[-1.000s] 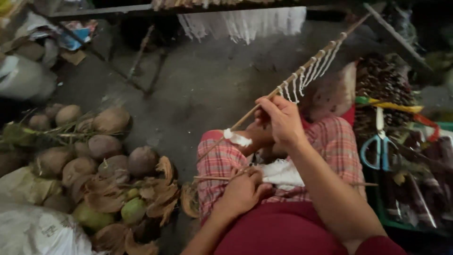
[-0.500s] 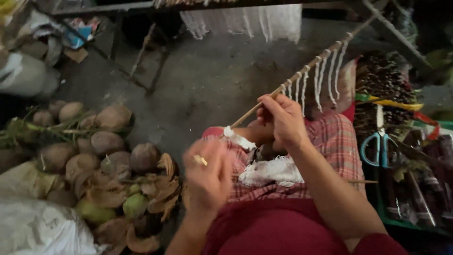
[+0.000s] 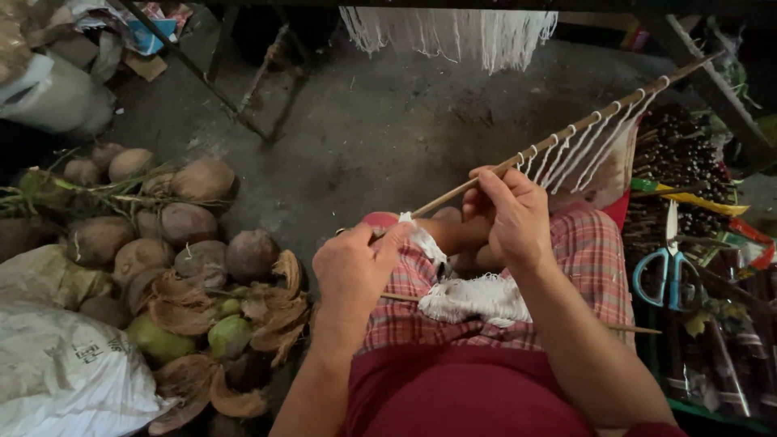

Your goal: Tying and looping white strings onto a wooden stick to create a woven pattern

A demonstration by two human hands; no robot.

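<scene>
Over the lap, both hands' closed grips pinch the stick (image 3: 453,193).

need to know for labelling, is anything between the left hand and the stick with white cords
Nothing visible: the left hand already grips the stick's near end, with the right hand holding it further along.

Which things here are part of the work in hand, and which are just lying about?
In use: thin stick, white cords looped on it, white thread bundle on lap, left hand, right hand.
Lying about: coconuts, blue-handled scissors, white sack.
</scene>
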